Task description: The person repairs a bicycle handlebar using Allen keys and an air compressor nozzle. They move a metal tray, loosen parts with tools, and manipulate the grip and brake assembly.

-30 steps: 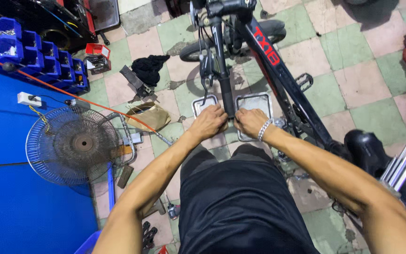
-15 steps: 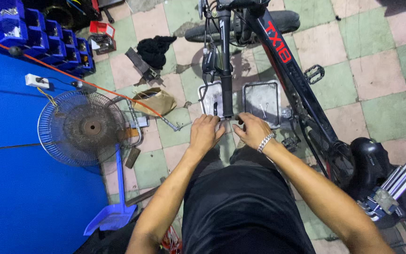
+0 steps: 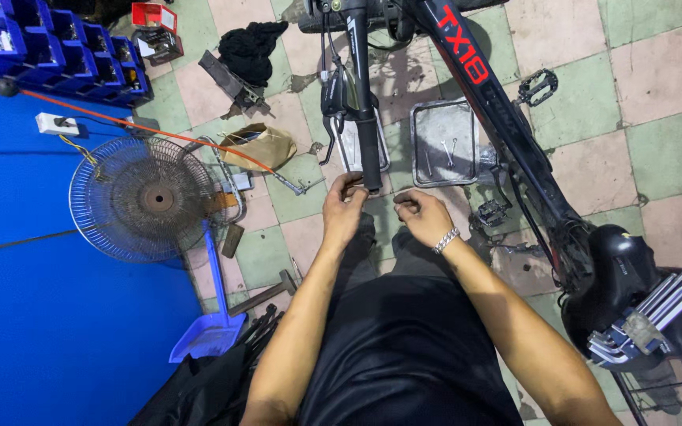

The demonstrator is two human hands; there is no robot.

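Where the floor shows, it is laid in worn pink and green tiles [image 3: 657, 102], stained and gritty, with a broad blue sheet [image 3: 33, 315] covering the ground well to the left of the bicycle's handlebar grip [image 3: 369, 150]. On that blue sheet, far from the grip, sit a row of blue storage bins [image 3: 57, 55] and a round wire fan [image 3: 148, 197]; a blue dustpan [image 3: 208, 331] lies below the fan. Just right of the grip rests a shallow metal tray [image 3: 444, 170] holding a few small bolts, and beyond the tray runs the black and red bicycle frame [image 3: 475, 87] down to a black saddle [image 3: 621, 268].

The grip itself is a long black rubber sleeve on the bar, pointing toward the person, with a brake lever [image 3: 333, 102] clamped above it.

The left hand [image 3: 344, 211] curls at the grip's near end, fingertips touching it. The right hand [image 3: 421, 214], just beside, is loosely closed, fingers pinched together; whether it holds anything I cannot tell.
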